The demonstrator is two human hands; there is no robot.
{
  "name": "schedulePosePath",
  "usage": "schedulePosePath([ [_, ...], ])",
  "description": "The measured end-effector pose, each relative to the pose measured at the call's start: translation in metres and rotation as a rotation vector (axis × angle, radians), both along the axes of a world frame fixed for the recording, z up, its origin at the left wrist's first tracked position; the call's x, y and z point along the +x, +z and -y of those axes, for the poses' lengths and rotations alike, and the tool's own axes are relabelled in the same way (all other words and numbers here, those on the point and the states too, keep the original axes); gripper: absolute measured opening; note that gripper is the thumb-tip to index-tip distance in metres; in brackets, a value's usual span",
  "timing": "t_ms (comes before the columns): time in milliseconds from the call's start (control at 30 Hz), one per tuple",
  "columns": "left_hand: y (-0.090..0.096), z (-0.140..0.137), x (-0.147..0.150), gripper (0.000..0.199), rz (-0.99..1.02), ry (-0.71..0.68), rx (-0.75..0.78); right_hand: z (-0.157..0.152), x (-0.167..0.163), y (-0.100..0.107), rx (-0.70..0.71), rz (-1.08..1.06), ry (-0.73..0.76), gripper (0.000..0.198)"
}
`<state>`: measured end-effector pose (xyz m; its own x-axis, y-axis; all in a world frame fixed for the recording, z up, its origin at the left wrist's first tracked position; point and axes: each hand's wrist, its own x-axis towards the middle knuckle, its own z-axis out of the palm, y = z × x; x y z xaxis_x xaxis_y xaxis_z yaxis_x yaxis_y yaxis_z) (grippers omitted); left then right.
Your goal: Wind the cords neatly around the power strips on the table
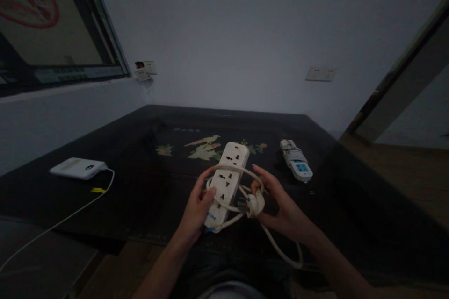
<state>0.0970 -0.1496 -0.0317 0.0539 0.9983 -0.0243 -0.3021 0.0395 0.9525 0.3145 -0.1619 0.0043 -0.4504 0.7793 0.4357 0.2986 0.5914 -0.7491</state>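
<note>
A white power strip (224, 182) with several sockets is tilted up over the near part of the dark table. My left hand (199, 201) grips its left side, thumb pressed on the socket face. The strip's white cord (245, 171) loops loosely across and around the body. At the right, my right hand (277, 201) has its fingers curled around the cord near the plug (255, 203), whose pins point left toward the strip. A slack length of cord hangs below the right hand.
Another power strip (296, 161), wrapped in its own cord, lies on the table's right side. To the left is a white box-like device (77, 168) with a cable trailing off the near edge. Wall sockets (320, 74) and a window (52, 23) are beyond the black table (140, 138).
</note>
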Motion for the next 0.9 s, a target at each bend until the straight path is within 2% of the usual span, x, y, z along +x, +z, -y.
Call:
schedulePosePath([
  [100, -0.001, 0.001, -0.002, 0.063, 0.036, 0.013, 0.002, 0.002, -0.007, -0.007, 0.191, 0.006, -0.038, 0.057],
  [167, 0.0, 0.002, -0.002, 0.064, 0.045, 0.025, -0.006, 0.002, -0.009, -0.01, 0.24, -0.012, -0.048, 0.039],
  [300, 0.004, 0.003, 0.0, 0.068, 0.087, 0.03, -0.046, 0.005, -0.008, -0.011, 0.233, -0.176, -0.083, 0.018],
  [400, 0.001, 0.0, 0.001, 0.07, 0.154, 0.057, -0.07, 0.009, -0.004, -0.002, 0.166, -0.383, -0.103, 0.008],
  [500, -0.006, -0.006, -0.004, 0.07, 0.196, 0.087, -0.101, 0.01, 0.007, 0.012, 0.075, -0.656, -0.12, 0.015],
  [600, -0.009, -0.008, -0.012, 0.068, 0.203, 0.108, -0.09, 0.007, 0.026, 0.022, 0.064, -0.899, -0.199, 0.026],
  [800, 0.004, 0.003, -0.019, 0.074, 0.219, -0.01, -0.106, 0.007, 0.064, 0.029, 0.041, -1.059, -0.306, 0.031],
  [900, 0.009, 0.006, -0.023, 0.075, 0.205, -0.021, -0.114, 0.014, 0.087, 0.037, 0.127, -1.198, -0.415, 0.024],
])
